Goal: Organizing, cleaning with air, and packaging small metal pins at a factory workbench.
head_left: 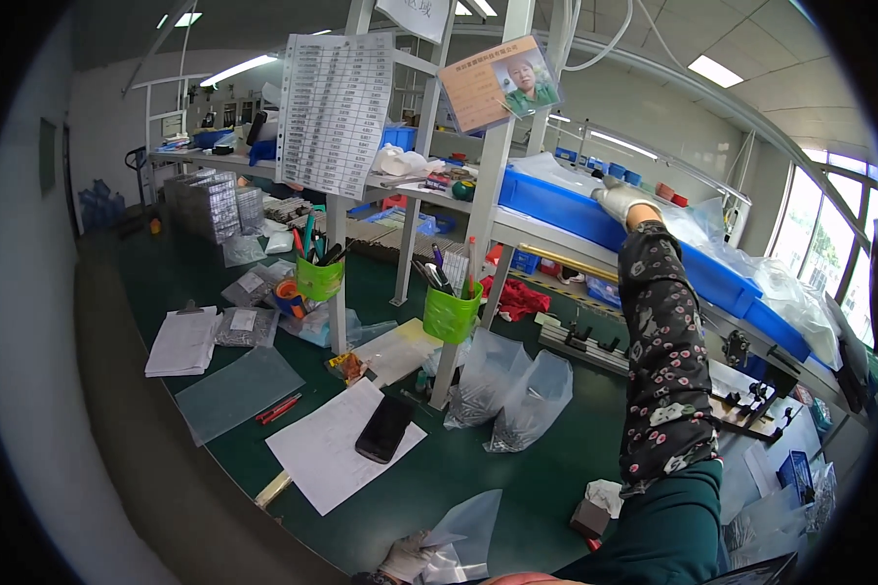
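Left hand (406, 557), gloved, at the lower edge of view: fingers closed on the near-left part of a clear plastic bag (470, 531), which stands up and fans out to the right of the grip. Bag looks flat; contents, if any, cannot be made out.

Right hand (618, 200), pale glove, dark flowered sleeve (665, 361): arm stretched far forward and up to the right of the left grip. Hand lies over a long blue tray (561, 211) on the raised shelf. Clear plastic (691, 226) bunches in the tray just right of the hand. Fingertips unclear; cannot tell whether they are spread, pressed together or pinching anything.

Around the left grip, on the green tabletop (546, 473): white paper (312, 456) ahead and left, black phone (384, 429) lying on it; red pens (279, 409) farther left. Two clear bags of metal parts (531, 402) straight ahead and slightly right, side by side. Green pen cup (451, 314) beyond those, at a shelf post. Right of the grip, near the sleeve's lower end: dark small box (589, 519), crumpled white paper (606, 495) touching it.
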The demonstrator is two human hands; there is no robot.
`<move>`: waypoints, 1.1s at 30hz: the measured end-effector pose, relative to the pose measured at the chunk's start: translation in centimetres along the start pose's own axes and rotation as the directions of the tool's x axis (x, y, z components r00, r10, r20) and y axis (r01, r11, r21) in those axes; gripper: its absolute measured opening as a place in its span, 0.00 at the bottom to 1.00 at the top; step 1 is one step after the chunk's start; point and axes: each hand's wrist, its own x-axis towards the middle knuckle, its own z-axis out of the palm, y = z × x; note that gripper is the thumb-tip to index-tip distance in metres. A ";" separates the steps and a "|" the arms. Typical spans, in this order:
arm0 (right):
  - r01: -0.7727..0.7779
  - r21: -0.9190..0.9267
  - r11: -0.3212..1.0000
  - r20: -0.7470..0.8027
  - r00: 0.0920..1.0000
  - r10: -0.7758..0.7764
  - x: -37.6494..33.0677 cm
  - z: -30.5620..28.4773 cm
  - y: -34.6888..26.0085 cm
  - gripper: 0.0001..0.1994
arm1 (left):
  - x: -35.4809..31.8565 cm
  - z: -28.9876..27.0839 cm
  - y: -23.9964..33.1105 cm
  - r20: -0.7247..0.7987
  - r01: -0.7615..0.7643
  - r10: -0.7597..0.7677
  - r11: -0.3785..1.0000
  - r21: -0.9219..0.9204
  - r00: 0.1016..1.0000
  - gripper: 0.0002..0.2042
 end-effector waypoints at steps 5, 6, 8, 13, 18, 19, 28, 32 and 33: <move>-0.036 -0.012 0.999 0.213 0.976 0.038 3.0 -0.2 1.1 0.28 | 2.7 0.6 -1.2 0.015 0.065 -0.064 0.997 -0.050 0.998 0.21; -0.062 -0.071 0.996 0.194 0.978 0.075 2.1 -0.5 0.5 0.28 | 2.8 0.5 -0.9 0.018 0.091 -0.090 0.994 -0.059 0.996 0.20; -0.095 -0.104 0.990 0.129 0.986 0.108 2.2 -0.5 0.2 0.26 | 2.8 0.5 -0.4 0.031 0.142 -0.140 0.987 -0.081 0.990 0.20; -0.039 -0.144 0.989 -0.016 0.999 0.037 3.2 0.0 1.4 0.21 | 2.5 -0.2 1.1 0.095 0.248 -0.236 0.959 -0.139 0.967 0.18; 0.004 0.028 1.000 -0.289 0.957 0.004 0.5 0.8 0.4 0.14 | 1.8 -1.2 3.1 0.166 0.372 -0.343 0.908 -0.194 0.924 0.17; 0.000 0.020 1.000 -0.290 0.957 0.006 0.1 1.1 0.5 0.14 | 1.8 -1.3 3.6 0.184 0.392 -0.358 0.897 -0.206 0.915 0.16; 0.577 -0.113 0.809 -0.944 0.191 -0.268 -10.5 4.1 -0.3 0.05 | -0.1 3.4 -0.9 0.327 0.326 -0.119 0.630 -0.705 0.938 0.13; 0.703 -0.225 0.675 -0.717 0.349 -0.603 -22.7 7.8 2.2 0.09 | 0.6 1.3 1.8 0.209 0.103 -0.008 0.886 -0.452 0.978 0.11; 0.774 -0.187 0.605 -0.597 0.399 -0.696 -25.5 9.4 2.2 0.10 | 1.0 -1.0 3.0 0.347 0.298 -0.164 0.876 -0.379 0.923 0.11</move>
